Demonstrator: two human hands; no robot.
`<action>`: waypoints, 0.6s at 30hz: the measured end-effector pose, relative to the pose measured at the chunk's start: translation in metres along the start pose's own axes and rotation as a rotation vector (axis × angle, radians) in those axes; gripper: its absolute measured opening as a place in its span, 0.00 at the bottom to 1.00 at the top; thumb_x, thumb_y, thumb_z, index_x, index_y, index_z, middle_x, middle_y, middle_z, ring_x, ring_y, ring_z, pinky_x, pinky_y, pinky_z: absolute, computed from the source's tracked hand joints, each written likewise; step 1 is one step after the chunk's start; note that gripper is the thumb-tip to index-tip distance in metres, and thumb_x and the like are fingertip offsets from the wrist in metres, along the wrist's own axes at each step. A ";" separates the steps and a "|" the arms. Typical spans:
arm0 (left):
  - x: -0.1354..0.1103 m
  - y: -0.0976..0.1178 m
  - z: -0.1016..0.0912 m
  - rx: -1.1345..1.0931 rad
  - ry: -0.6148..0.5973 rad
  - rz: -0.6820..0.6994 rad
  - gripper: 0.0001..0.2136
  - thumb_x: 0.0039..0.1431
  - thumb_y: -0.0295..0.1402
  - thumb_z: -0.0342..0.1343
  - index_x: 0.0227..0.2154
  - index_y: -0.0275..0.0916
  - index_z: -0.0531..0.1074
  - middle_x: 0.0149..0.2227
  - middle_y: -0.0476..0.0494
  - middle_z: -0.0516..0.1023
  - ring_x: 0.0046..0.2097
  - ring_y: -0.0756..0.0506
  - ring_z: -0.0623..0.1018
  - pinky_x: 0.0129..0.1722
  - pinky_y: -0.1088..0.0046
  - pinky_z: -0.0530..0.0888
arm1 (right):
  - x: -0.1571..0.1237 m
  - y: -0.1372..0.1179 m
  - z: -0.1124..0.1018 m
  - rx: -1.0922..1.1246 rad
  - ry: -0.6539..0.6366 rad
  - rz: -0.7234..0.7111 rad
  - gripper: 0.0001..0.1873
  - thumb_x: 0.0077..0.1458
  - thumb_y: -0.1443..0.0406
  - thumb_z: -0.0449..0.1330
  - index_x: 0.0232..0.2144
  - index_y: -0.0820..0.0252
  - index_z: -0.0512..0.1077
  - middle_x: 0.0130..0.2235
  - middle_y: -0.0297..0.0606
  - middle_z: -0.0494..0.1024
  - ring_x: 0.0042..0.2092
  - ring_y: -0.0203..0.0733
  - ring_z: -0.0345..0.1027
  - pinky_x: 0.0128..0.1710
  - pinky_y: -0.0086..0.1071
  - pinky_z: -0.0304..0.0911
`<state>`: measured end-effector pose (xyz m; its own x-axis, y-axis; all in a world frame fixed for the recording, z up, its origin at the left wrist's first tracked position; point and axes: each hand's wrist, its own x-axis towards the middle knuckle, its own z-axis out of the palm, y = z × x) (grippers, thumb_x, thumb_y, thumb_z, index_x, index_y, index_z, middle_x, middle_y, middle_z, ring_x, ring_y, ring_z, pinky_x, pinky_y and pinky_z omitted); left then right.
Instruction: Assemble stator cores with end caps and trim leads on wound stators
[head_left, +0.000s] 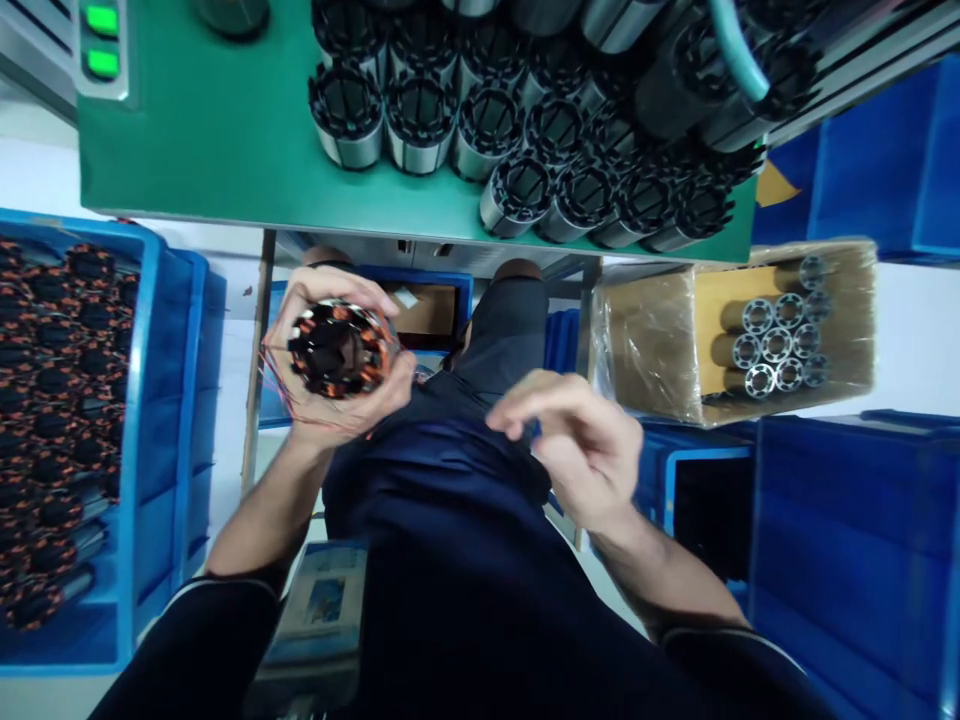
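Observation:
My left hand (330,420) is wrapped round a wound motor stator (341,350), held with its open end up over my lap. Copper coils and black insulation line its bore, and thin reddish wires trail over my palm and fingers. To the right, my right hand (581,440) hovers above my thigh, apart from the stator. Its fingers are curled and slightly blurred, with the forefinger and thumb close together. A small dark blue spot shows between them; I cannot make out what it is.
Several unwound stator cores (517,195) stand on the green bench (202,170) ahead. A blue crate (139,400) of copper-wound stators is at left. At right, a cardboard box (649,340) lined with plastic holds metal cores (776,345), near blue bins (847,540). A badge (319,610) hangs at my chest.

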<state>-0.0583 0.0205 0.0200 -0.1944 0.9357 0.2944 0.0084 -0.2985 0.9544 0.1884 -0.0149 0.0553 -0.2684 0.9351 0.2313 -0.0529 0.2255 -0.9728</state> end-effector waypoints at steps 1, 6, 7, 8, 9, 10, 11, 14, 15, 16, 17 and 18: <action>0.003 0.001 -0.003 0.146 -0.082 0.155 0.31 0.46 0.46 0.89 0.49 0.49 0.81 0.45 0.48 0.80 0.50 0.41 0.79 0.52 0.55 0.78 | 0.006 -0.002 0.003 0.035 -0.008 0.107 0.15 0.76 0.51 0.71 0.51 0.55 0.86 0.43 0.41 0.90 0.40 0.42 0.84 0.39 0.35 0.79; 0.001 0.015 0.001 0.183 -0.196 0.260 0.30 0.51 0.55 0.86 0.45 0.42 0.81 0.45 0.43 0.82 0.44 0.43 0.80 0.40 0.62 0.79 | 0.035 -0.003 0.017 0.332 -0.053 0.481 0.21 0.61 0.54 0.85 0.46 0.58 0.84 0.35 0.31 0.87 0.34 0.33 0.82 0.38 0.25 0.80; -0.002 0.015 0.001 0.163 -0.209 0.238 0.29 0.51 0.53 0.87 0.44 0.43 0.81 0.46 0.44 0.83 0.44 0.44 0.81 0.40 0.63 0.80 | 0.037 -0.001 0.017 0.401 -0.058 0.522 0.19 0.59 0.58 0.86 0.43 0.59 0.83 0.33 0.30 0.86 0.30 0.31 0.79 0.34 0.23 0.79; -0.005 0.015 0.001 0.162 -0.221 0.230 0.29 0.51 0.51 0.88 0.46 0.44 0.81 0.48 0.44 0.85 0.46 0.43 0.82 0.43 0.63 0.82 | 0.037 0.000 0.017 0.462 -0.062 0.551 0.18 0.59 0.61 0.86 0.41 0.59 0.83 0.31 0.29 0.86 0.27 0.30 0.77 0.30 0.22 0.76; -0.008 0.014 0.000 0.167 -0.229 0.226 0.30 0.49 0.48 0.89 0.50 0.45 0.82 0.50 0.44 0.86 0.50 0.41 0.84 0.48 0.61 0.84 | 0.036 0.002 0.015 0.507 -0.066 0.572 0.17 0.59 0.63 0.86 0.39 0.59 0.82 0.31 0.29 0.86 0.24 0.30 0.75 0.27 0.22 0.74; -0.012 0.013 -0.002 0.164 -0.245 0.203 0.34 0.48 0.47 0.90 0.56 0.47 0.82 0.54 0.43 0.87 0.54 0.39 0.85 0.53 0.59 0.85 | 0.034 0.004 0.014 0.532 -0.074 0.590 0.16 0.59 0.64 0.86 0.38 0.59 0.82 0.31 0.30 0.87 0.23 0.30 0.74 0.25 0.22 0.73; -0.015 0.012 -0.004 0.134 -0.258 0.142 0.38 0.49 0.46 0.89 0.61 0.48 0.82 0.56 0.42 0.87 0.57 0.37 0.85 0.57 0.56 0.84 | 0.031 0.007 0.013 0.540 -0.083 0.609 0.17 0.59 0.64 0.86 0.37 0.59 0.81 0.30 0.30 0.87 0.22 0.30 0.74 0.23 0.22 0.72; -0.025 0.009 -0.004 -0.199 -0.297 -0.304 0.31 0.62 0.56 0.79 0.62 0.45 0.83 0.54 0.36 0.88 0.51 0.37 0.87 0.48 0.58 0.86 | 0.022 0.014 0.013 0.543 -0.125 0.679 0.20 0.58 0.59 0.87 0.36 0.60 0.80 0.30 0.31 0.86 0.20 0.31 0.73 0.21 0.23 0.71; -0.028 0.008 -0.001 -0.367 -0.296 -0.495 0.30 0.65 0.60 0.75 0.59 0.44 0.84 0.51 0.36 0.88 0.45 0.39 0.86 0.40 0.62 0.85 | 0.020 0.015 0.014 0.545 -0.142 0.701 0.22 0.58 0.57 0.87 0.36 0.60 0.79 0.30 0.31 0.86 0.20 0.31 0.73 0.21 0.23 0.71; -0.030 0.009 0.004 -0.531 -0.280 -0.645 0.30 0.65 0.63 0.73 0.56 0.44 0.84 0.47 0.37 0.87 0.38 0.42 0.84 0.32 0.66 0.81 | 0.019 0.017 0.016 0.544 -0.153 0.712 0.22 0.58 0.56 0.87 0.36 0.60 0.79 0.30 0.32 0.86 0.21 0.32 0.74 0.22 0.24 0.72; -0.031 0.009 0.009 -0.661 -0.262 -0.745 0.30 0.63 0.64 0.74 0.54 0.45 0.84 0.43 0.40 0.85 0.32 0.46 0.79 0.25 0.69 0.76 | 0.018 0.017 0.018 0.536 -0.161 0.710 0.23 0.57 0.56 0.87 0.36 0.60 0.79 0.31 0.32 0.87 0.22 0.32 0.75 0.23 0.24 0.73; -0.032 0.009 0.015 -0.744 -0.255 -0.798 0.30 0.59 0.62 0.76 0.53 0.46 0.83 0.40 0.43 0.84 0.28 0.49 0.74 0.21 0.72 0.70 | 0.017 0.017 0.019 0.517 -0.170 0.691 0.22 0.57 0.57 0.87 0.35 0.60 0.80 0.33 0.33 0.87 0.24 0.32 0.77 0.25 0.25 0.74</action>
<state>-0.0376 -0.0092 0.0204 0.3255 0.8948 -0.3055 -0.6337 0.4462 0.6319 0.1644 -0.0001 0.0421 -0.5385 0.7540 -0.3762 -0.2437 -0.5667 -0.7870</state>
